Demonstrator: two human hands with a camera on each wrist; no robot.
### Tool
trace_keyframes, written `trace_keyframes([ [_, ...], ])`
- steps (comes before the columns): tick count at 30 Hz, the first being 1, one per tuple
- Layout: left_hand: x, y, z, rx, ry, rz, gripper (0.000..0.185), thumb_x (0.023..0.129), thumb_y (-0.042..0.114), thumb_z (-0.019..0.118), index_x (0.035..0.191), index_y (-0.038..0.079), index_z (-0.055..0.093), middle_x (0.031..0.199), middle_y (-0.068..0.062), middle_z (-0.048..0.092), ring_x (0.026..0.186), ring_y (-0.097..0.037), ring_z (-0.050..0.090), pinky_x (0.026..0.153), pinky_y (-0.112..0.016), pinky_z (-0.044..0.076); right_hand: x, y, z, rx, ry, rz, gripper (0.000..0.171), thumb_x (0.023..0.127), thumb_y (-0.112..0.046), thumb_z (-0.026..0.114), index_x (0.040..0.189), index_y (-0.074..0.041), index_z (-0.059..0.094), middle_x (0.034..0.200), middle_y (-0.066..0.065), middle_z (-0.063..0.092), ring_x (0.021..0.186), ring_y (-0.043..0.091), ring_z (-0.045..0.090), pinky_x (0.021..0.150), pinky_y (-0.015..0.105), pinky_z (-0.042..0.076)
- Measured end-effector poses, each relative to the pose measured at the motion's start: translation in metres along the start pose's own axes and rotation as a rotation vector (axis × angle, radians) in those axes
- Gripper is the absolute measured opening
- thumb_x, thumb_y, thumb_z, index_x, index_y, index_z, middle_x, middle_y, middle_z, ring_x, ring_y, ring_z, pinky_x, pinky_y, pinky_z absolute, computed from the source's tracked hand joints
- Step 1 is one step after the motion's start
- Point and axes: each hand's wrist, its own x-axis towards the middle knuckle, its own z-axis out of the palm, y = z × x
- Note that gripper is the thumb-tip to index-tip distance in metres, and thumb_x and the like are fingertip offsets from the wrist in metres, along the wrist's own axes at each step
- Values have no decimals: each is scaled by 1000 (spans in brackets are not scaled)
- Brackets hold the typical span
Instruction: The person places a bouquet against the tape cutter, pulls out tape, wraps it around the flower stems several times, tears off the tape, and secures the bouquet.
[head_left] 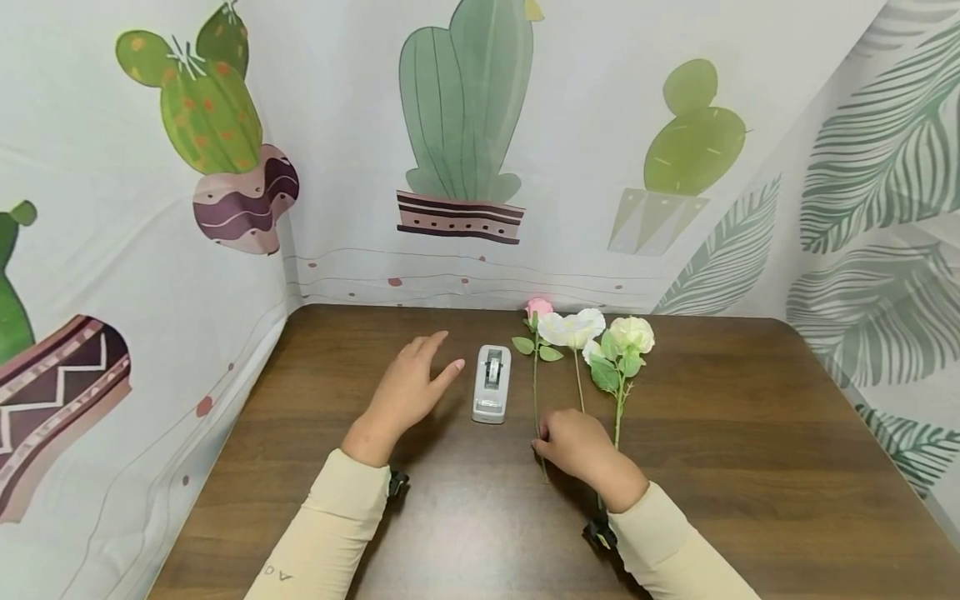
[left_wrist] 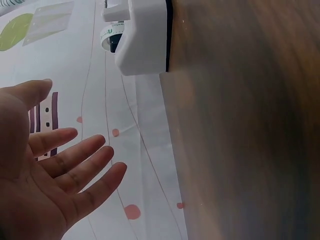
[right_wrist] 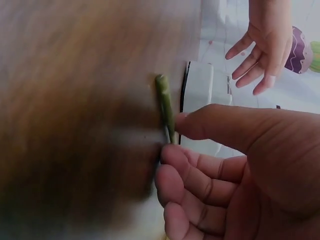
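My right hand [head_left: 581, 442] pinches the lower stem of a pink artificial rose [head_left: 538, 310] between thumb and curled fingers. Its green stem end [right_wrist: 164, 97] pokes out past the fingertips in the right wrist view. Right of the rose lie a white flower [head_left: 573, 327] and a pale yellow-green flower [head_left: 632, 335], their lower stems partly covered by my right hand and arm. My left hand [head_left: 408, 383] is held with fingers spread, left of a white tape dispenser [head_left: 491, 385], apart from it. A roll of printed tape [left_wrist: 111, 37] shows in the dispenser in the left wrist view.
The brown wooden table [head_left: 720, 467] ends at a white cloth backdrop [head_left: 337, 167] printed with cacti and leaves, along the back and left. Dark wrist cameras [head_left: 600, 533] are strapped at both cuffs.
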Motion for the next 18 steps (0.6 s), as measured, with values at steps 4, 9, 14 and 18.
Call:
trace_keyframes([
  [4, -1, 0, 2, 1, -9, -4, 65, 101, 45, 58, 151, 7, 43, 139, -17, 58, 132, -35, 55, 111, -52, 44, 0, 0, -3, 24, -35, 39, 47, 86, -17, 71, 51, -19, 39, 52, -8, 31, 53, 13, 32, 51, 29, 29],
  [9, -2, 2, 0, -2, -8, -9, 64, 101, 42, 59, 152, 8, 41, 137, -16, 60, 130, -35, 56, 110, -52, 46, 2, 2, -5, 50, -62, 78, 49, 83, -13, 68, 48, -20, 35, 50, -10, 23, 52, 13, 27, 50, 28, 24],
  [14, -2, 2, 1, 7, -10, -11, 64, 101, 40, 59, 152, 8, 41, 137, -16, 60, 129, -35, 56, 109, -51, 46, 0, 3, -7, 109, -70, 101, 44, 83, -12, 68, 49, -19, 41, 44, -11, 32, 44, 8, 36, 48, 26, 29],
  [18, -1, 1, 1, 5, -13, -6, 63, 101, 38, 60, 153, 8, 40, 136, -16, 61, 129, -35, 57, 109, -51, 46, -1, 4, -8, 194, -99, 147, 33, 86, -10, 68, 57, -15, 53, 44, -5, 51, 39, 9, 52, 47, 25, 42],
])
